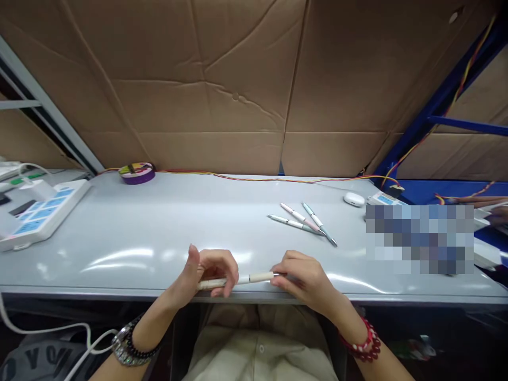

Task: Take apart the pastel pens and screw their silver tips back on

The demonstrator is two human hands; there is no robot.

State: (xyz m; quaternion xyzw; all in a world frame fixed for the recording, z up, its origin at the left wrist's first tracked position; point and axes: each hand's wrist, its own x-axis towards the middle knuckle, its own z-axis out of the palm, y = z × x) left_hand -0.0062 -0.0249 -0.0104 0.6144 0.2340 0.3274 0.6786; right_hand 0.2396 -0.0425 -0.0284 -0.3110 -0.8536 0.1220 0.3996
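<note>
A cream and white pen [260, 277] lies almost level between my two hands, just above the table's front edge. My left hand [214, 272] curls its fingers around the clip end, thumb raised. At the other end, my right hand [301, 275] pinches the silver tip between thumb and fingers. Beyond my right hand, several pens lie crossed on the table: a pink and white pen [299, 216], a green and white pen [313, 216] and a grey-green and white pen [291, 222].
A purple tape roll [137, 173] rests at the back left. White power strips [51, 211] stand at both sides. A white earbud case [354, 199] sits at the right, near a blurred patch. Thin wires [238, 178] run along the back below a cardboard wall [222, 106].
</note>
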